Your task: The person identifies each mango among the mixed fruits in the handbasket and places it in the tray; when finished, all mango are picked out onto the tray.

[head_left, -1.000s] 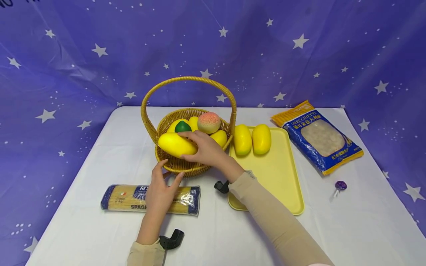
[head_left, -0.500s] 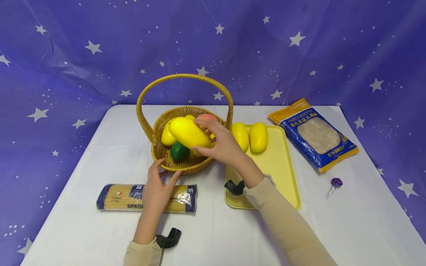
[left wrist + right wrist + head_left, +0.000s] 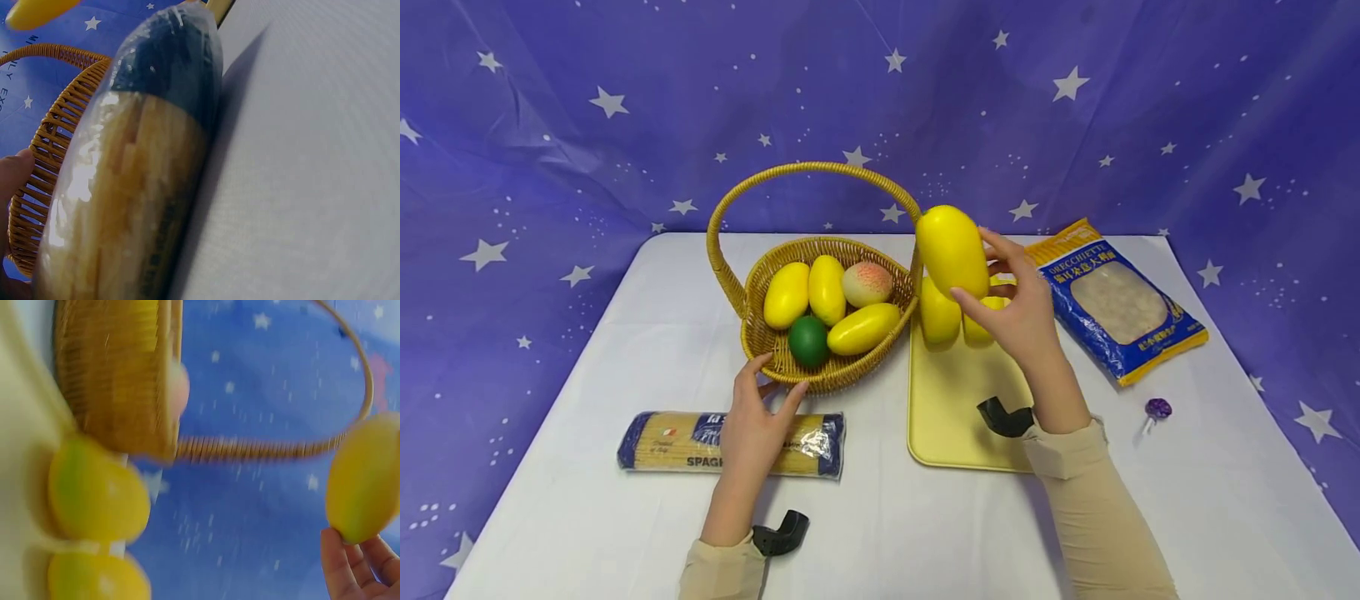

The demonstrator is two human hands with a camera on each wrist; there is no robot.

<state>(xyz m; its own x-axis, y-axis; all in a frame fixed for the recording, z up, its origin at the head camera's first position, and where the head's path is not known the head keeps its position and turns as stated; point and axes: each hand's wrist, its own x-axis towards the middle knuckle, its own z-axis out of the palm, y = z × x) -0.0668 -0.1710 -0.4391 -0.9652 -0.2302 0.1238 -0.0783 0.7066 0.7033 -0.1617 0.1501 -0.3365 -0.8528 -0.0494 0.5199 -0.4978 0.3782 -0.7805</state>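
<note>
My right hand holds a yellow mango by fingers and thumb, in the air above the yellow tray. In the right wrist view, fingertips grip the mango's lower end. Two other mangoes lie side by side at the tray's far end, partly hidden by the held one. My left hand reaches over a spaghetti pack, its spread fingertips touching the near rim of the wicker basket. Inside sit several yellow mangoes, a peach and a dark green rounded fruit.
A blue and orange orecchiette bag lies right of the tray. Nearer the front is a purple lollipop. The basket's tall arched handle rises over its opening. A purple starry cloth hangs behind the white table.
My right hand has lifted a mango out of the basket and carried it right, over the tray. The green fruit now lies nearer the basket's front. My left hand stays at the rim.
</note>
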